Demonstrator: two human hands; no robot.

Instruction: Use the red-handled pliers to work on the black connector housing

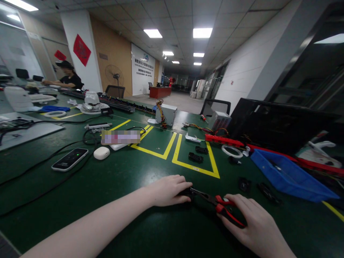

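My right hand (252,220) is closed around the red-and-black handles of long-nose pliers (208,197), whose jaws point left. Their tips meet a small black part (189,193) pinched between the thumb and fingers of my left hand (169,190). Most of that part is hidden, so its kind cannot be made out. Both hands are low over the green table (145,229). Right of the pliers lie a square black piece (244,184) and a longer black piece (268,193). Two more black pieces, one being this one (195,157), rest inside a yellow-taped outline (197,169).
A blue tray (292,191) stands at the right, before a black panel (276,125). Farther back are a power supply (169,115) with wires and a white ring (232,151). Leftward lie a white case (101,153), a handheld device (70,159) and cables. A person (68,77) sits beyond.
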